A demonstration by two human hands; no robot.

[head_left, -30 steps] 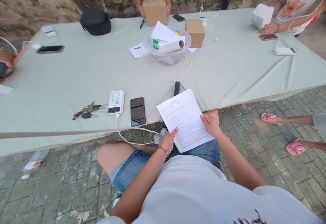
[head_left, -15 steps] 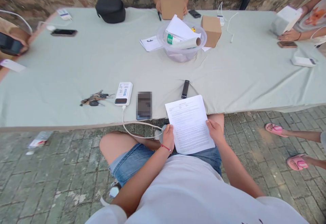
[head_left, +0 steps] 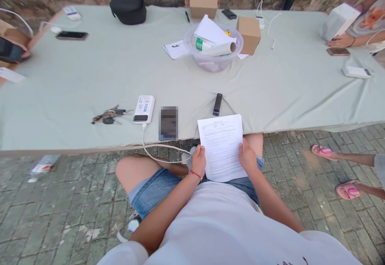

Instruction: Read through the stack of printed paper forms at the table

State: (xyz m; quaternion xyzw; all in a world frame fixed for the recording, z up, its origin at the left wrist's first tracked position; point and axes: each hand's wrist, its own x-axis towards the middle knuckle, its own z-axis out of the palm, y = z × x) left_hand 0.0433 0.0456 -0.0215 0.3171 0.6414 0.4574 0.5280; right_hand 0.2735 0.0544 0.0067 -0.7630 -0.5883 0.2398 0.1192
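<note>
A printed sheet of paper (head_left: 222, 148), perhaps a thin stack, is held over my lap at the table's front edge. My left hand (head_left: 198, 161) pinches its left edge, thumb on top. On the opposite side my right hand (head_left: 248, 156) grips the right edge, its other fingers hidden beneath. Just beyond the paper's top lies a small black stapler-like object (head_left: 217, 104). To the left are a phone with a blurred screen (head_left: 168, 123), a white power bank (head_left: 144, 109) with a white cable (head_left: 156, 157), and a bunch of keys (head_left: 110, 115).
A clear plastic basin (head_left: 212, 62) with papers and a roll stands mid-table near a cardboard box (head_left: 248, 36). A black case (head_left: 128, 7) sits at the back left. Other people sit around the cloth-covered table (head_left: 90, 72), one holding a white box (head_left: 341, 22).
The paper has turned slightly and stands straighter. My right hand has shifted a little left with its edge. Across the table, a person's hand has moved upward beside the cardboard box.
</note>
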